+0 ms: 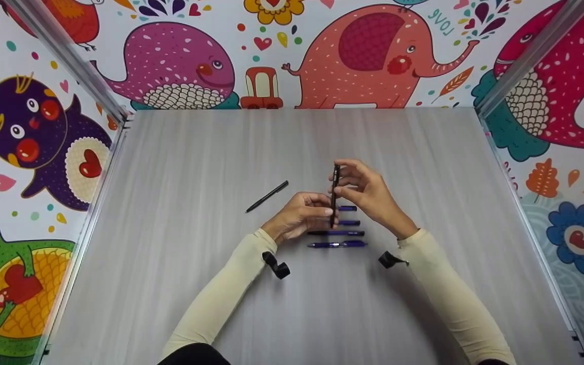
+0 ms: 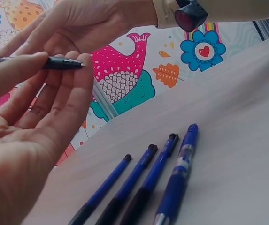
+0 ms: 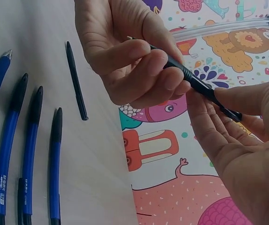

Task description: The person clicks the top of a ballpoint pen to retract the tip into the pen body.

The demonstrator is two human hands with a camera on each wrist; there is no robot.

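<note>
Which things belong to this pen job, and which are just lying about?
Seemingly the job:
held black pen
left hand and right hand, holding it
four blue pens, lined up, likely
loose black pen, probably

Just around:
cartoon-printed walls
wrist cameras

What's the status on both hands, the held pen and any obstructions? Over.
Left hand and right hand both pinching one black pen, raised off the table. Second black pen lying apart; four blue pens in a row nearby. No obstruction visible.

The grey, seemingly wood-grained desk point(image 1: 180, 152) carries four blue plastic pens point(image 1: 348, 244) in a row. A slim black pen point(image 1: 267, 196) lies apart.
</note>
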